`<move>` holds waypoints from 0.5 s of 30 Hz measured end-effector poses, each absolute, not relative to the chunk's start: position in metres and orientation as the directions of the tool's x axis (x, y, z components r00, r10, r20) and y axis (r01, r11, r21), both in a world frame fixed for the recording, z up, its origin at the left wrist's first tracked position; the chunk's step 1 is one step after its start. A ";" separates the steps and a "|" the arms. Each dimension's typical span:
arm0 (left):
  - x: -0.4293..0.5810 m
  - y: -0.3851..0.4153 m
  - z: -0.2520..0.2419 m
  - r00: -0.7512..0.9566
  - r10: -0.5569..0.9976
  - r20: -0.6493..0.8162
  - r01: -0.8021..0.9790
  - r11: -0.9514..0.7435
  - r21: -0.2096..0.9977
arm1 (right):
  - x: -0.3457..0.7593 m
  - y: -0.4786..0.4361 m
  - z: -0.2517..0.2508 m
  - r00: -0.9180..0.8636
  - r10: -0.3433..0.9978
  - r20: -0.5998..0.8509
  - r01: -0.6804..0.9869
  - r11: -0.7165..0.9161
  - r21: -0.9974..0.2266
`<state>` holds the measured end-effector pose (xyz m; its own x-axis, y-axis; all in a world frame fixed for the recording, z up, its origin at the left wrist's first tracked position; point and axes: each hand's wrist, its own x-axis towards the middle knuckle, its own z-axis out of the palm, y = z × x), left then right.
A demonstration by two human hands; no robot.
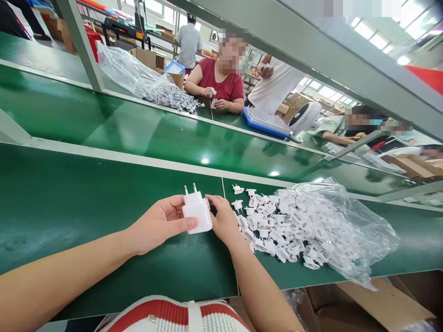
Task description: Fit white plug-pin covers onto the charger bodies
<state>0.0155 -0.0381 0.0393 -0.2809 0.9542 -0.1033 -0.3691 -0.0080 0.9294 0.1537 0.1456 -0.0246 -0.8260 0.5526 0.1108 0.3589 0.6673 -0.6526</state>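
My left hand (161, 223) holds a white plug adapter (196, 211) with two metal pins pointing up and away; the thumb lies across its lower front. My right hand (223, 220) is closed against the adapter's right side, fingers curled at its top edge. Both hands hover just above the green work surface (69, 203). Right beside my right hand lies a pile of small white plug parts (284, 226), spilling out of a clear plastic bag (349, 235).
A green conveyor belt (155, 133) runs across behind a metal rail. Beyond it a seated person in a red shirt (221, 83) handles white parts beside another bag of parts (148, 83), a blue tray (265, 121) and a small fan (304, 119). Cardboard boxes (363, 304) sit below right.
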 end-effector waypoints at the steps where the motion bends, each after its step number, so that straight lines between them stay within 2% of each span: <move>1: 0.016 -0.040 0.042 -0.285 0.955 -0.075 -0.328 -0.024 0.944 | 0.153 0.145 -0.025 -0.832 0.545 0.101 0.355 0.666 -0.656; 5: 0.020 -0.046 0.045 -0.308 0.950 0.050 -0.131 -0.094 0.987 | 0.152 0.142 -0.023 -0.846 0.524 0.097 0.344 0.677 -0.651; 9: 0.024 -0.047 0.046 -0.316 0.948 0.037 -0.110 -0.076 0.991 | 0.152 0.141 -0.021 -0.847 0.523 0.095 0.351 0.684 -0.640; 11: 0.024 -0.046 0.048 -0.274 0.962 -0.009 -0.255 -0.063 0.965 | 0.152 0.141 -0.022 -0.850 0.518 0.097 0.349 0.691 -0.634; 12: 0.024 -0.046 0.049 -0.221 0.974 -0.042 -0.388 -0.048 0.921 | 0.153 0.141 -0.023 -0.852 0.515 0.100 0.346 0.695 -0.631; 13: 0.024 -0.046 0.051 -0.142 0.988 -0.069 -0.542 -0.019 0.840 | 0.153 0.141 -0.023 -0.853 0.512 0.105 0.343 0.699 -0.627; 15: 0.023 -0.046 0.053 0.040 0.997 -0.063 -0.795 0.070 0.603 | 0.153 0.141 -0.026 -0.852 0.510 0.116 0.339 0.708 -0.619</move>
<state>0.0232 -0.0461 0.0530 0.0403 0.9972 -0.0634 -0.7950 0.0704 0.6026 0.1530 0.1415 -0.0257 -0.8522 0.5100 0.1165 0.3391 0.7080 -0.6194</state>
